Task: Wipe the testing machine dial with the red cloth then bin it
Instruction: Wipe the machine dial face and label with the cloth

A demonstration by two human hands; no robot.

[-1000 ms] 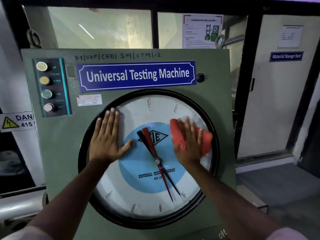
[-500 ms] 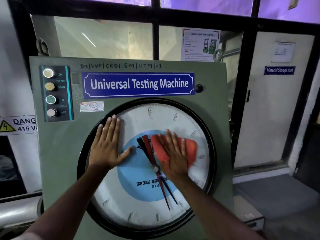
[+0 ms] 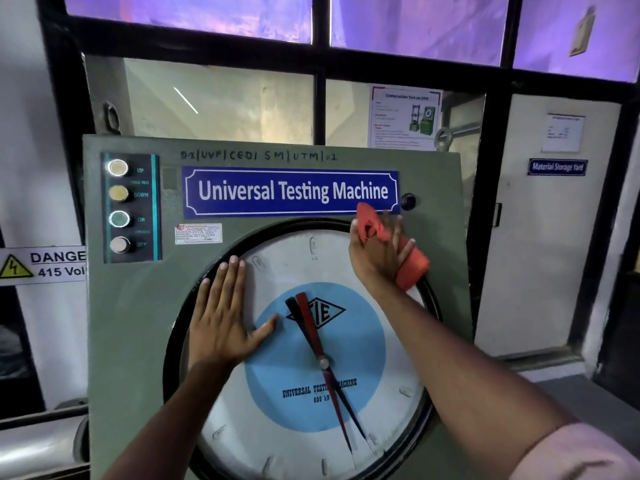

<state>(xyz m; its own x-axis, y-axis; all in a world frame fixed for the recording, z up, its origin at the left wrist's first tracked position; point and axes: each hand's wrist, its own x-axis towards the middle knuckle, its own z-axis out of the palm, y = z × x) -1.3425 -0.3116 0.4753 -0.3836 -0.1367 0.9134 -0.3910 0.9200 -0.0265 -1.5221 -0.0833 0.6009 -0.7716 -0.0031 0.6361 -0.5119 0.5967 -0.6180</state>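
With the camera tipped down at the green metal cabinet [image 3: 138,341] of the testing machine, I've got both bare hands up on its front. My left hand [image 3: 221,323] lies flat and spread on the upper left of the round white dial face with the light blue centre disc [image 3: 311,403], fingers together pointing up toward the black rim, thumb splayed out to the right onto the blue area. It grips nothing, just palm against the glass.

Over at the upper right of the dial, my right hand [image 3: 379,254] is closed around the crumpled red cloth [image 3: 412,263]. One end of the cloth pokes up above the fingers, just touching the lower right corner of the blue "Universal Testing Machine" nameplate [image 3: 291,191]; the other, bulkier end hangs out below the hand, over the dial's black rim at the right. I can't tell whether the cloth is actually pressing on the glass there, since the hand is a bit blurred.

Centre frame, the red pointer [image 3: 311,327] and the black pointer [image 3: 297,315] sit side by side, both slanting up and left from the hub, between my two hands and touched by neither.

Upper left of the cabinet, a dark strip carries four round push buttons [image 3: 118,206] marked UP, DOWN, ON, OFF. At the far left edge of the frame a yellow-triangle danger sign [image 3: 41,265] shows, cut off.
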